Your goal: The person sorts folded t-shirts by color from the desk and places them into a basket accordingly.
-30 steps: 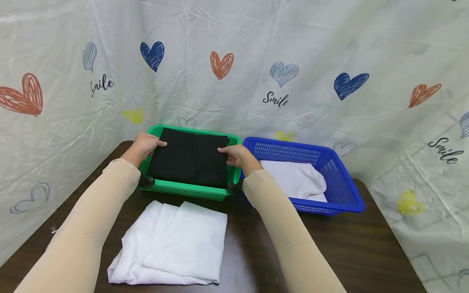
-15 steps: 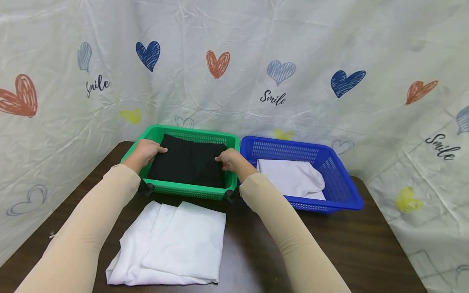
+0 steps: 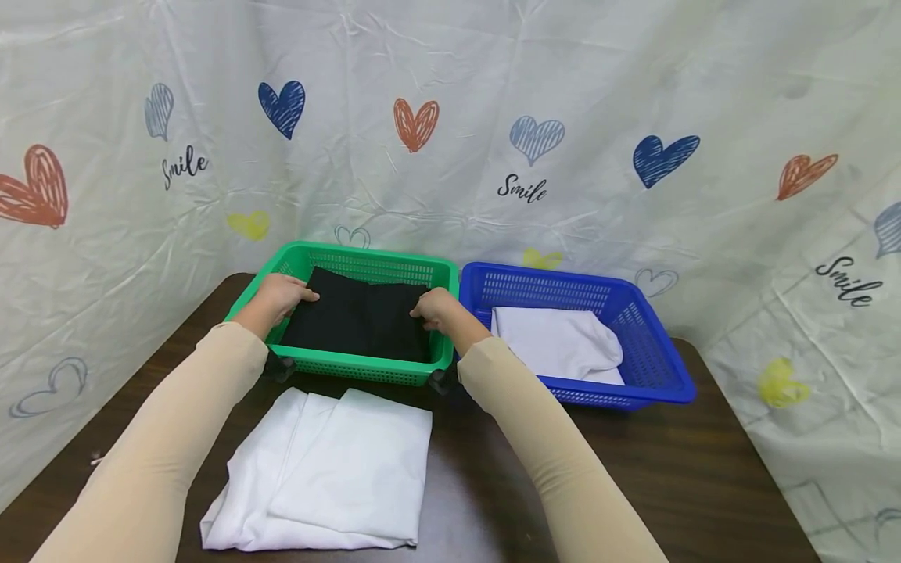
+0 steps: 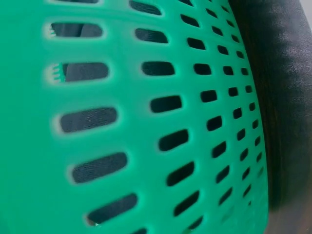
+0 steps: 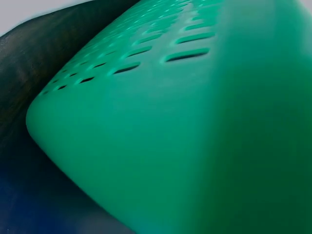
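Observation:
In the head view, a folded black cloth (image 3: 359, 320) lies inside the green plastic basket (image 3: 362, 365) at the back left of the table. My left hand (image 3: 278, 297) pinches the cloth's left edge, with the thumb on top and the other fingers mostly hidden. At the opposite edge, my right hand (image 3: 439, 310) grips the cloth in the same way. Both wrist views are filled by the slotted green basket wall (image 4: 126, 122), and neither hand shows there. A folded white cloth (image 3: 352, 469) lies on the table in front of the basket.
Close to the green basket's right side stands a blue plastic basket (image 3: 658, 352) with a folded white cloth (image 3: 552, 340) inside. Dark brown tabletop (image 3: 633, 477) extends to the front right. A white curtain (image 3: 450, 180) printed with hearts hangs behind the table.
Both hands have lowered the black cloth deeper into the green basket and slightly toward me. More of the basket's back wall now shows. The view has shifted slightly.

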